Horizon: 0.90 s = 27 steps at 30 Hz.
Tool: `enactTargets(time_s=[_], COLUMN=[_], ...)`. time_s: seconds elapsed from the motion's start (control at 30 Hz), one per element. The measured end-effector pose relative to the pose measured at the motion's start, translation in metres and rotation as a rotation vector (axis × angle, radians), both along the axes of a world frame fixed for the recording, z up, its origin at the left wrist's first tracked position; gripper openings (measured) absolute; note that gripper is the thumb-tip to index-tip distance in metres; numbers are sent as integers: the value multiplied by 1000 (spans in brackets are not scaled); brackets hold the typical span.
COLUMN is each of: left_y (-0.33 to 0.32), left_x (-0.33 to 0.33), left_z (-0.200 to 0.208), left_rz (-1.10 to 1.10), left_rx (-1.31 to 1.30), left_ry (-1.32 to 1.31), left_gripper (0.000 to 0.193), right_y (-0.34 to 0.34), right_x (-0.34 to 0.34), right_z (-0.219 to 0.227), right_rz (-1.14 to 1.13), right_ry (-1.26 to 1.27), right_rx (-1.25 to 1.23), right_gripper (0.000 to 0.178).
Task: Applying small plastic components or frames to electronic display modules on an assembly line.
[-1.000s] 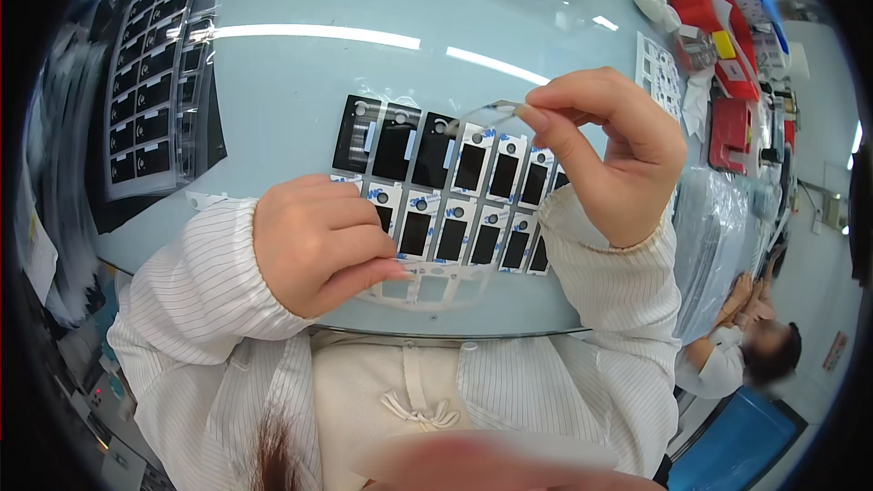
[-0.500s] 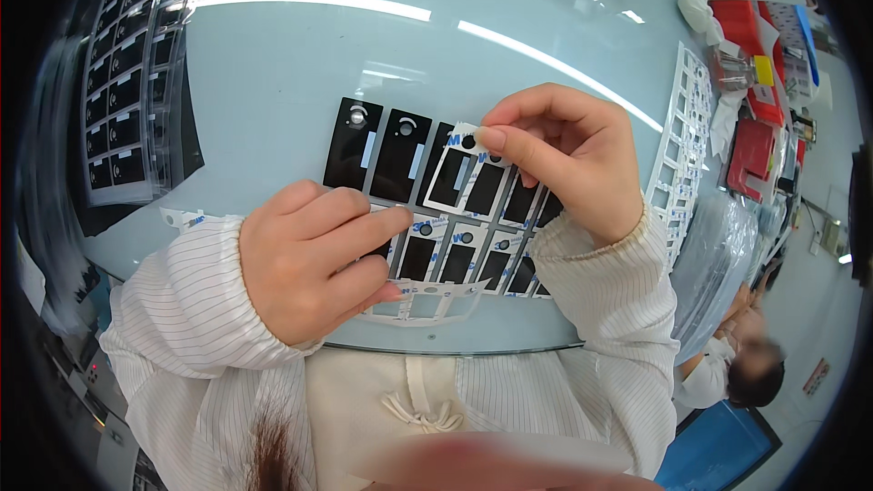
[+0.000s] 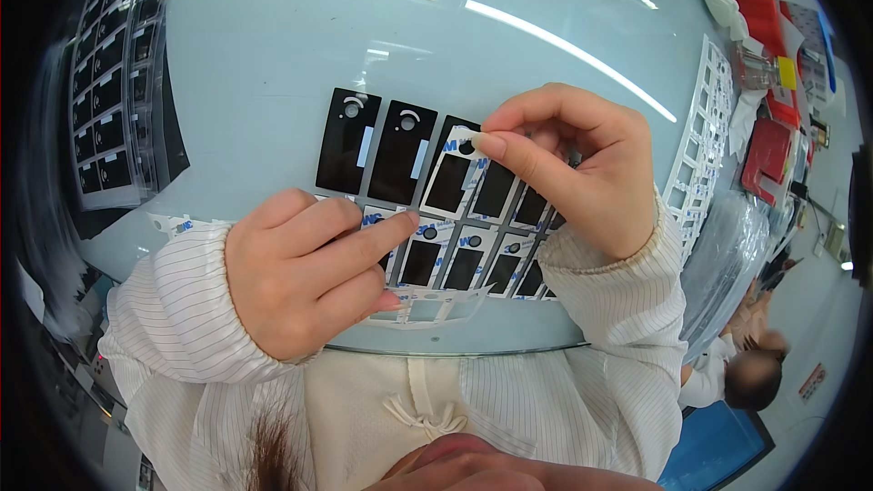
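Between thumb and index finger, my right hand [image 3: 568, 159] pinches the top corner of a white adhesive frame [image 3: 451, 145] with blue print. The frame lies over a black rectangular panel [image 3: 455, 121], seen along its top edge and through the frame's window. My left hand [image 3: 314, 268] is open, its index finger stretched out to the frame's lower left corner; whether it touches is unclear. Left of the frame lie two bare black panels, the outer [image 3: 344, 150] and the nearer one [image 3: 398, 162]. A lower row of panels [image 3: 466, 259] carries similar white frames, partly hidden by my left hand.
At the table's front edge lies a cut-out white backing strip [image 3: 436, 307]. Clear trays of black panels [image 3: 109, 123] stand at the left. A white backing sheet [image 3: 693, 141], clear plastic bags [image 3: 727, 255] and a glass jar [image 3: 762, 70] line the right, where another person [image 3: 750, 373] sits beyond.
The white frame's lower end has come down closer over the black panel, still pinched by my right hand. My left index finger has shifted slightly right. The view has also shifted a little.
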<state>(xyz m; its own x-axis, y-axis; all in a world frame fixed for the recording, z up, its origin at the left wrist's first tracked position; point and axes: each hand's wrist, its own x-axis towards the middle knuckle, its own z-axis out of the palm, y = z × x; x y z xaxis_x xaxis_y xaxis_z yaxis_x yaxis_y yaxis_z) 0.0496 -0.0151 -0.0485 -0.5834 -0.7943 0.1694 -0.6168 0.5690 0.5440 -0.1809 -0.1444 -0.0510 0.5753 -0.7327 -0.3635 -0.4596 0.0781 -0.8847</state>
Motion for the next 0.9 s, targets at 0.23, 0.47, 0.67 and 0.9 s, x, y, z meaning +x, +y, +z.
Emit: enactTargets(time_s=[0.23,0.47,0.67,0.9], left_y=[0,1,0,0], left_x=[0,0,0,0], left_z=[0,0,0,0], left_rz=[-11,-12,-20,-26], left_rx=[7,10,8,11], left_ry=[-7,-9,-9,-17], left_gripper=[21,22,22,23], right_y=[2,3,2,-1], right_x=[-1,-1,0,-2], right_z=[-9,-12,-10,-3], right_rz=[-25,-45,-35,-48], right_ry=[-57,-97,-108,-62], right_rx=[-25,-71,-72,77], right_gripper=[8,7,7,11])
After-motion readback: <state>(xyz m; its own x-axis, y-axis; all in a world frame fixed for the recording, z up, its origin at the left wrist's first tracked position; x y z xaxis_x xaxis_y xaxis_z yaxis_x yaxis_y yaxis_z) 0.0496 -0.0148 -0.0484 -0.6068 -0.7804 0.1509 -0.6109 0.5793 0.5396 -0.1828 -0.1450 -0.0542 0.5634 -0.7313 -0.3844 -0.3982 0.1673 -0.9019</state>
